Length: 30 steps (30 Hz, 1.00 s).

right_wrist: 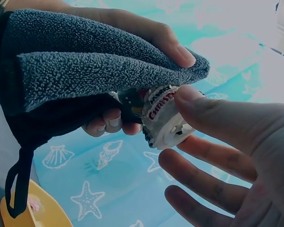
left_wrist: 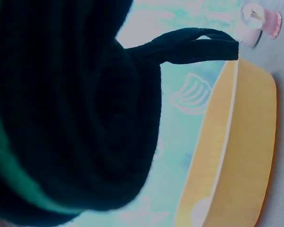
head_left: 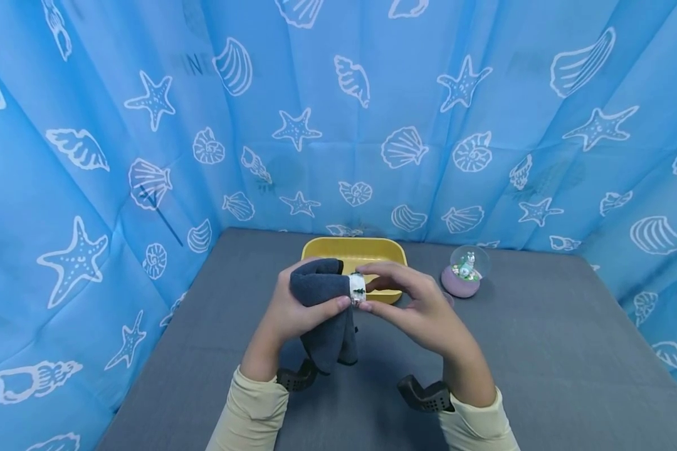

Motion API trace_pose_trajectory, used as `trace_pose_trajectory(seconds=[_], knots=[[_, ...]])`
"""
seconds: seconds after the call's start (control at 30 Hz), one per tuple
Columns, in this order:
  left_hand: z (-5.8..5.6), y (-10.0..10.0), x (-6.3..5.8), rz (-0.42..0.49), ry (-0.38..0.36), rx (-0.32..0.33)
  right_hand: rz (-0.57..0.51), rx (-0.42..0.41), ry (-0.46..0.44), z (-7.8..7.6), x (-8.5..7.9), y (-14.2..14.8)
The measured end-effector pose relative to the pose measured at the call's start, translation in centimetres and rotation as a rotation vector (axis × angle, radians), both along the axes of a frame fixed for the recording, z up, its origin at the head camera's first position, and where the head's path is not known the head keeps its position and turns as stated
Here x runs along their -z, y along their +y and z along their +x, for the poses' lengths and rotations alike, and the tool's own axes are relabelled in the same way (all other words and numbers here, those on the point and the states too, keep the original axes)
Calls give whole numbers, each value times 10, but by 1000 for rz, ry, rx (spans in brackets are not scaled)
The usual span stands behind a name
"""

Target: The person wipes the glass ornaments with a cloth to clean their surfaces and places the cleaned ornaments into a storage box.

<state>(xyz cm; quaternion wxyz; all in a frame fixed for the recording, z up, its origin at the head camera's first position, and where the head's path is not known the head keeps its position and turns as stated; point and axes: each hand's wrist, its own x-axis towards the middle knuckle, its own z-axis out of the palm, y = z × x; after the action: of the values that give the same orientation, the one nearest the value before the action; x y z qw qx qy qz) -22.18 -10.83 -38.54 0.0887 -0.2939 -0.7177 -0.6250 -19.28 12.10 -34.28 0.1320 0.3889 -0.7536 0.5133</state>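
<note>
Blue curtain (head_left: pixel 316 166) with white shells and starfish hangs behind your grey table (head_left: pixel 541 357). You've got an ornament (head_left: pixel 358 289) up in the air between your hands, over the near side of a yellow tray (head_left: pixel 354 247). Your left hand (head_left: pixel 285 310) is gripping a dark cloth (head_left: pixel 321 291) that's wrapped over one end of the ornament, with the cloth's lower folds dangling below your thumb. Your right hand (head_left: pixel 420 304) has the ornament's white base pinched at the other end, thumb on the side, and red "Christmas" lettering shows there. Cloth's hanging loop (left_wrist: pixel 203 45) sticks out too.

That tray sits by the table's far edge, a bit left of the middle. Something pale (left_wrist: pixel 200 213) is inside, can't make out what. Toward the far right corner you've got a snow globe (head_left: pixel 462 282) on a purple base, standing upright. Cream sleeves (head_left: pixel 254 407) on you, btw.
</note>
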Motion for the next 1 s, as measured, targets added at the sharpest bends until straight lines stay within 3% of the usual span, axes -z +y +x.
trace_pose_trajectory(seconds=[0.3, 0.8, 1.0], knots=[[1, -1, -1, 27, -5, 4, 60, 42, -33, -9, 12, 4], [1, -1, 0, 22, 11, 26, 133, 117, -105, -8, 16, 5], [1, -3, -1, 18, 28, -10, 113, 95, -99, -8, 15, 3]])
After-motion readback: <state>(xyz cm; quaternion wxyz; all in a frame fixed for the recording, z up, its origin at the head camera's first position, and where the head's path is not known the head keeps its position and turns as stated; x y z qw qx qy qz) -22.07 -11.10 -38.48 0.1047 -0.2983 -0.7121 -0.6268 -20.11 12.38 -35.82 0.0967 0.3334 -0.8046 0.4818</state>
